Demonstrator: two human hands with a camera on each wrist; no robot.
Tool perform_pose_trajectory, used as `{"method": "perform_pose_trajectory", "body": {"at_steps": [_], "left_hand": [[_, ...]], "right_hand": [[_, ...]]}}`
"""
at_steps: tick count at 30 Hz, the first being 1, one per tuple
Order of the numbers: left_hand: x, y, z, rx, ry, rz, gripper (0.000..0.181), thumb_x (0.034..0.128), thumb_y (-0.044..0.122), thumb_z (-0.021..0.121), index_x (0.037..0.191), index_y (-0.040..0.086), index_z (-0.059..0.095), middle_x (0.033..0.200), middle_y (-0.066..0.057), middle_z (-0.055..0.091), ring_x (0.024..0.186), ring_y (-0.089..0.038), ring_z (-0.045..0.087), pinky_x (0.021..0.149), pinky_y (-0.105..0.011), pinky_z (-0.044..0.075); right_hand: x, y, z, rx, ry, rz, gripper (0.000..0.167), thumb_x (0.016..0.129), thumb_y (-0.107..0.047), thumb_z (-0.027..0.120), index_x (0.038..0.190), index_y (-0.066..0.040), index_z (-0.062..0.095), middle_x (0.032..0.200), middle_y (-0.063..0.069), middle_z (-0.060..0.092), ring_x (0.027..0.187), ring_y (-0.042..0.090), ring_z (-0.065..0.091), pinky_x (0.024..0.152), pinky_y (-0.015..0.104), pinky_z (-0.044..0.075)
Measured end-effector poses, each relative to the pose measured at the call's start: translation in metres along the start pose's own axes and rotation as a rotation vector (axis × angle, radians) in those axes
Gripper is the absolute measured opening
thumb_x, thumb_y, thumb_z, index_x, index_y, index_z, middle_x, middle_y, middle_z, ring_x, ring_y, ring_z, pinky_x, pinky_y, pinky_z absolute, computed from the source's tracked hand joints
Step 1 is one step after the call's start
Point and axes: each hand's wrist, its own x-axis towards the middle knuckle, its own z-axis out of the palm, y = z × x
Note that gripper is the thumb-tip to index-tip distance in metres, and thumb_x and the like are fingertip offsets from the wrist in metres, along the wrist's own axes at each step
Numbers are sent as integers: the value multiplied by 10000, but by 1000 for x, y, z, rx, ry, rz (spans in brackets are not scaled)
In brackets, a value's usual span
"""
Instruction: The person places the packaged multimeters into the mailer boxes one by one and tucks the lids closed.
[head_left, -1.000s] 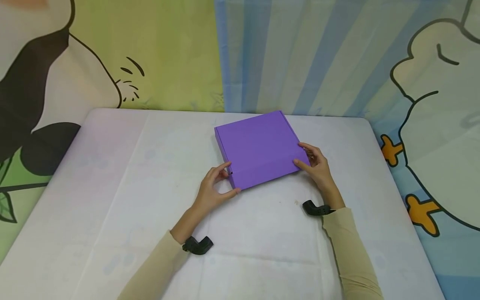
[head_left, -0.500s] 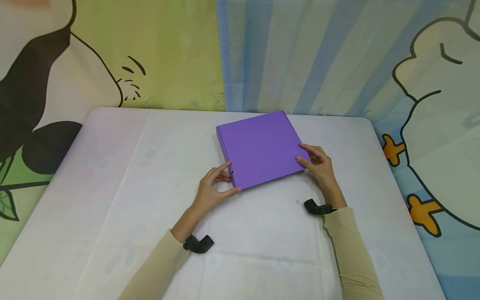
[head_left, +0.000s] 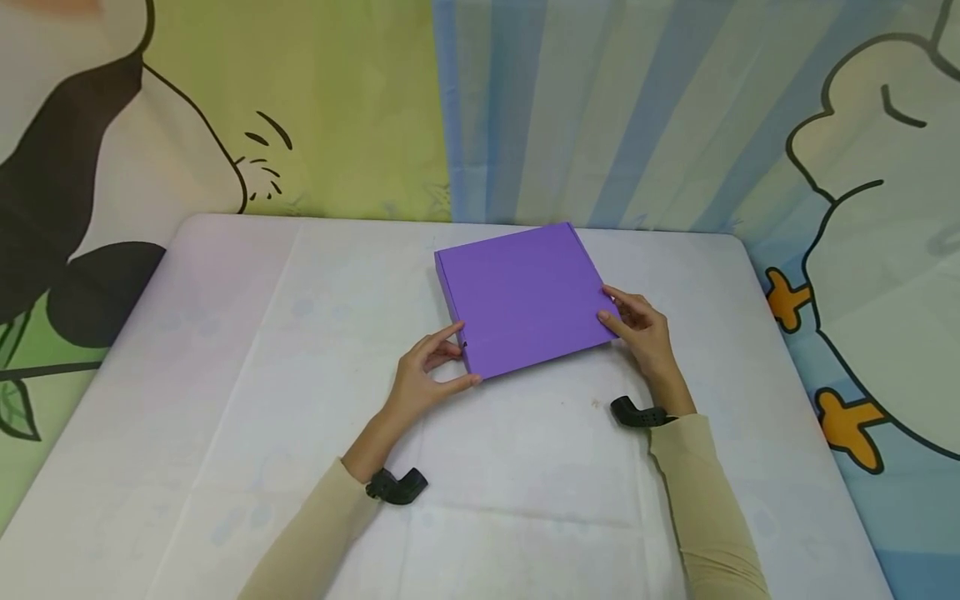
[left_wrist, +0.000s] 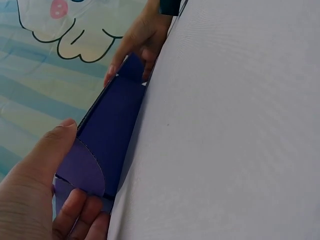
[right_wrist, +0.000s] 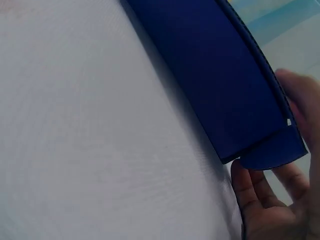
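Observation:
A flat purple cardboard box [head_left: 517, 300] lies at a slant on the table, its lid down. My left hand [head_left: 426, 379] holds the near left corner, thumb at the front corner and fingers along the left side. In the left wrist view a rounded side flap [left_wrist: 85, 167] sticks out between the left thumb and fingers [left_wrist: 86, 212]. My right hand [head_left: 643, 333] grips the near right corner, thumb on the lid and fingers by the side. Another rounded flap [right_wrist: 275, 150] stands out at that corner in the right wrist view. The inside of the box is hidden.
A white cloth covers the table [head_left: 300, 400]. Behind it hangs a printed curtain [head_left: 585, 108] with cartoon figures, close to the table's back edge. A black wrist camera [head_left: 397, 486] sits on the left wrist, and another camera [head_left: 637, 412] on the right.
The crease along the lid's front strip has flattened out. My right thumb has slid slightly right, toward the lid's edge. The left hand keeps its hold.

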Motion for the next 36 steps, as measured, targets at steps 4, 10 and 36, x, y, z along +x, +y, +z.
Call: {"method": "perform_pose_trajectory", "body": {"at_steps": [4,10,36], "left_hand": [[1,-16,2,5,-6,14,776,661,-80,852,1351,-98,496,1014,-285,603,979,-422,604,939,-465,523],[-1,-39,3,48,3,45,881,611,3,911,1392,4,503,1035,-189,612,987,-330,616,950,-371,524],[1,-21,3,81,-53,65,834,686,-59,845,1397,-71,409,1002,-276,548,949,-395,576,900,-498,525]], "right_hand": [[-1,0,-4,30,-119,-39,693,788,145,716,1420,-23,485,1160,-12,490,1089,132,451,951,165,416],[-1,5,-12,125,-260,-66,936,674,262,727,1489,-6,355,1173,45,412,1094,152,417,984,182,415],[-3,8,-14,141,-231,-162,585,828,203,493,1396,66,459,1330,33,499,1204,140,457,1045,211,373]]}}
